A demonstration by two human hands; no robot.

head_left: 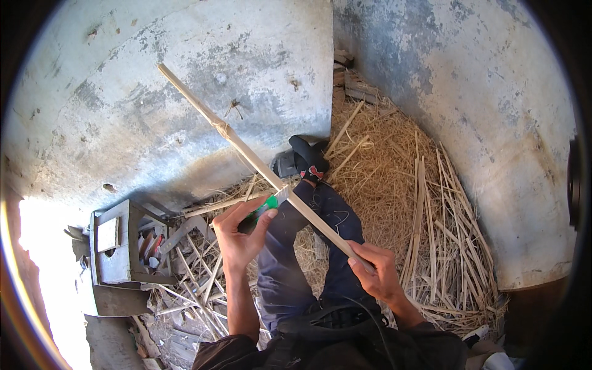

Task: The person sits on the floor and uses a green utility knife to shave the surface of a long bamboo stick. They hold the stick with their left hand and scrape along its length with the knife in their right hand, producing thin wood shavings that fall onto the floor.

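Note:
My right hand (376, 271) is closed round the near end of a long, pale split bamboo strip (246, 151). The strip slants away to the far left over my lap, with a node partway along it. My left hand (237, 231) grips a small green-handled knife (271, 202) between thumb and fingers. Its short, light-coloured blade touches the strip around the middle, above my legs. How far the blade sits in the bamboo cannot be made out. Most of the knife's handle is hidden by my fingers.
A wooden stool-like box (116, 246) with small items inside stands at left. Thin shavings (382, 172) heap up ahead of my legs, and several split strips (441, 228) lie at right. Worn walls (185, 37) close in ahead. A dark sandal (285, 164) is on my foot.

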